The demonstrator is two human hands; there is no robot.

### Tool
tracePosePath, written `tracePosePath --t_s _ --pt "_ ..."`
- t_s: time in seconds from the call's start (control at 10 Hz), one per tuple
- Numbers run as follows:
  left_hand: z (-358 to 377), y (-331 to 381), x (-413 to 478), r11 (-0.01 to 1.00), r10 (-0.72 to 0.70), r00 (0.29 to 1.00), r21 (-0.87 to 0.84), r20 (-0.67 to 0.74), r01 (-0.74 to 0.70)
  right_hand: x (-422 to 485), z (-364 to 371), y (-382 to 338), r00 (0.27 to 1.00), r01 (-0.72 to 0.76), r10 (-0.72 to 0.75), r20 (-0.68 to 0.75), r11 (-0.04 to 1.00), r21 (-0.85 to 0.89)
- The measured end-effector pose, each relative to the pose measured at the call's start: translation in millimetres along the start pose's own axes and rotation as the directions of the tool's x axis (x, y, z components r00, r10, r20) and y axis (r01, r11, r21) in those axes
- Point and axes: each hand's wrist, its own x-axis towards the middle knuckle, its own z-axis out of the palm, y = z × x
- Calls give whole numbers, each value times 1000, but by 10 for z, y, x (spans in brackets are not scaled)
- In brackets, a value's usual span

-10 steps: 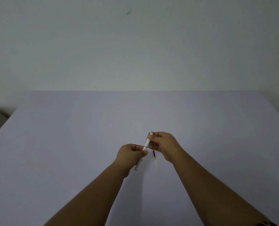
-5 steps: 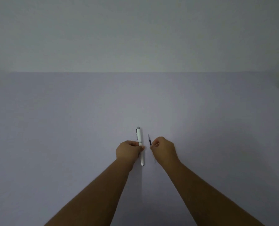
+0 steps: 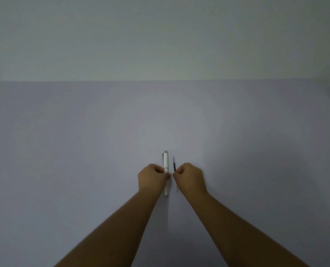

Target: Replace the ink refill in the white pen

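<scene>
While the big pale table (image 3: pixel 83 151) fills most of the view, everything that matters sits close to the white pen (image 3: pixel 165 162), which lies near the middle of it, pointing away from the person.

The left hand (image 3: pixel 152 178) is on the left side of the pen, curled into a loose fist with its fingers closed around the pen's middle. The right hand (image 3: pixel 190 178) is just on the other side of the pen, and its fingertips pinch the thin ink refill (image 3: pixel 174 166). The refill lies just right of the pen, side by side with it and not touching. I cannot tell if either thing rests flat on the table or is lifted a little.

The pen looks light, hard and smooth, so it may roll or slip; I would hold it around the fat middle. The refill looks very light and thin, and I think it could bend or snap, so a soft pinch near one end seems best.

Counting: one table, two hands, one pen, one refill
</scene>
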Motion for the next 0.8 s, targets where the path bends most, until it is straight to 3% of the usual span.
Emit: tracePosePath --t_s 0.8 --pt "-64 22 -68 1000 10 1000 4 -24 -10 -32 -11 42 1000 -9 10 -21 998 56"
